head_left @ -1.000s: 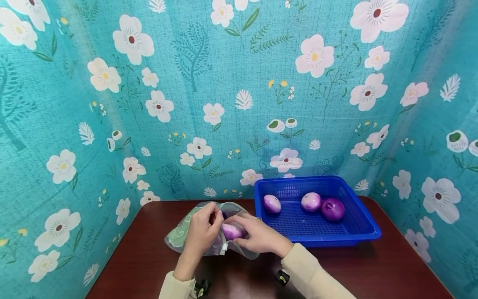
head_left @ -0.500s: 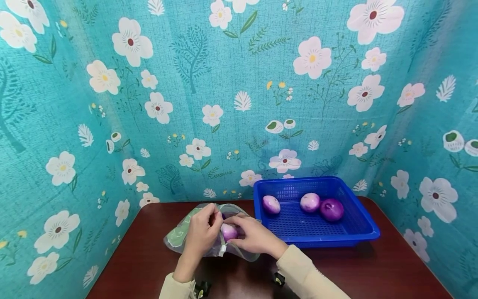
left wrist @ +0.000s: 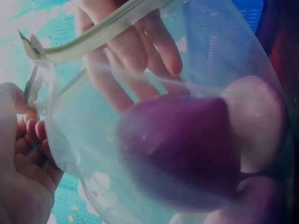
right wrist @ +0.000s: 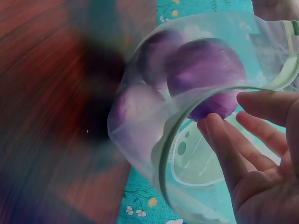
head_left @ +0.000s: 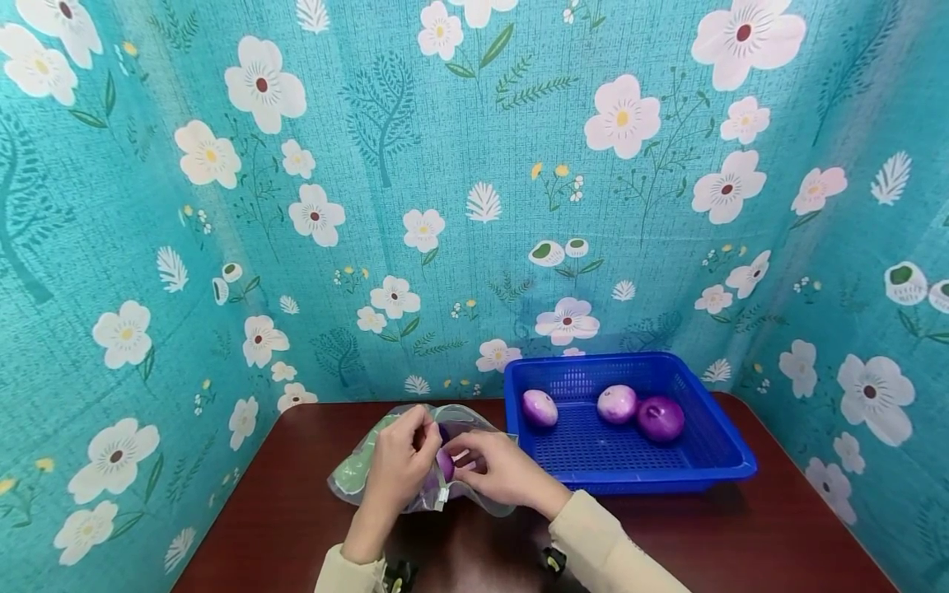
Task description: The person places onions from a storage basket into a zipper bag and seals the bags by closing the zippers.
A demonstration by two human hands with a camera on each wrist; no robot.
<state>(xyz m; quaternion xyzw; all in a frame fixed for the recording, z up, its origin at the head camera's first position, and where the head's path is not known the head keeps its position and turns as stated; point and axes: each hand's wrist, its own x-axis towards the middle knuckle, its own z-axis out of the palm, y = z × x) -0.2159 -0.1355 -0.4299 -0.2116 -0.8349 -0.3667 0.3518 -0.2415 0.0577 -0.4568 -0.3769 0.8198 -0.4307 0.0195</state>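
Teal cloth (head_left: 474, 165) printed with white flowers hangs behind and on both sides of a dark red-brown table (head_left: 296, 511). A blue basket (head_left: 582, 441) of perforated plastic sits toward the right of the table. Near it, to the left, lies a clear plastic bag (head_left: 354, 476) with a pale green printed panel, its mouth spread between a person's two hands. The left hand (head_left: 400, 457) pinches the bag's edge between thumb and curled fingers. The right hand (head_left: 500, 471) reaches into the mouth, fingers loosely bent and spread apart, gripping nothing. Directly before its fingertips, and between the two hands, a purple onion (right wrist: 205, 74) lies inside the bag; the right wrist view shows a fingertip at its lower edge. Two more bagged onions (right wrist: 140, 114) rest against it, farther from the right hand. Three other onions (head_left: 617, 403) lie in the basket, well apart from the left hand. A small white slider (head_left: 442, 496) sits on the bag's rim, just below the nearest onion.
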